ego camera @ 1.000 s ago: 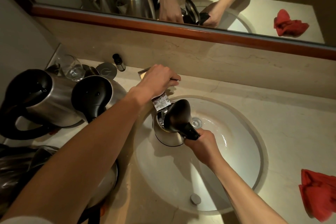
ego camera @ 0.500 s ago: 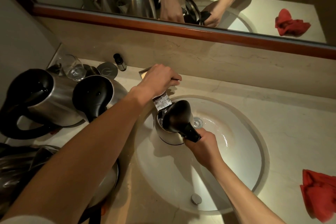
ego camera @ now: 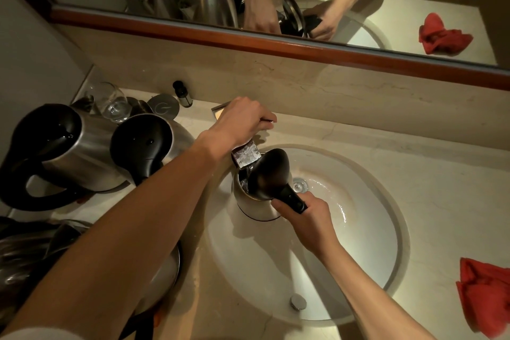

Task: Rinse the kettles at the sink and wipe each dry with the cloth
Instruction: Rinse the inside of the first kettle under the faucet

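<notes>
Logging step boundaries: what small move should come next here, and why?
Probably shut the tap: the left hand grips its lever while water runs into the open kettle, which the right hand holds by the handle over the sink.

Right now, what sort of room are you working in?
Probably a hotel bathroom vanity: a round white basin set in a marble counter, a wood-framed mirror behind, and several steel kettles lined up beside a drinking glass.

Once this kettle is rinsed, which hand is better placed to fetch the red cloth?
Probably the left hand: it grips only the faucet handle. The right hand holds the steel kettle by its black handle, though the crumpled red cloth lies on the right.
</notes>
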Demonstrator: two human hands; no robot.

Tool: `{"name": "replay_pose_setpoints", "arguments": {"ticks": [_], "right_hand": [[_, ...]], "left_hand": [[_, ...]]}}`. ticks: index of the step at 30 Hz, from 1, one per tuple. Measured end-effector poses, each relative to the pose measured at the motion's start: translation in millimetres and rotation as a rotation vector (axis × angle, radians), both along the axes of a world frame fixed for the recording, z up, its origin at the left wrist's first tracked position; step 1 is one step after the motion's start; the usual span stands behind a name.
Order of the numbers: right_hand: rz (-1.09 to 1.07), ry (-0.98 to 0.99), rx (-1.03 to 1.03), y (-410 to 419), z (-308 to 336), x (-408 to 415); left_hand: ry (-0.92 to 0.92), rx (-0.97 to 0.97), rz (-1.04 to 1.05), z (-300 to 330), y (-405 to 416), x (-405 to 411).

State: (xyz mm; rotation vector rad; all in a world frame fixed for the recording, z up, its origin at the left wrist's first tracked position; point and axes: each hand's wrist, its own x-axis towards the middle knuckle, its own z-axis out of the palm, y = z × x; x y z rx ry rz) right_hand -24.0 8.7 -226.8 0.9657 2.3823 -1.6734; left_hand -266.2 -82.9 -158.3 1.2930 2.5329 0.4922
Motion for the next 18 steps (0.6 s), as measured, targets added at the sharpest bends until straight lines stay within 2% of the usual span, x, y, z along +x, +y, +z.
{"name": "replay_pose_setpoints", "arguments": {"ticks": [18], "right_hand": [[-0.079,0.02,-0.052,-1.9,-0.1,1.7]], "left_hand": [[0.017,0.029,-0.001,2.6,0.3,1.9]]}}
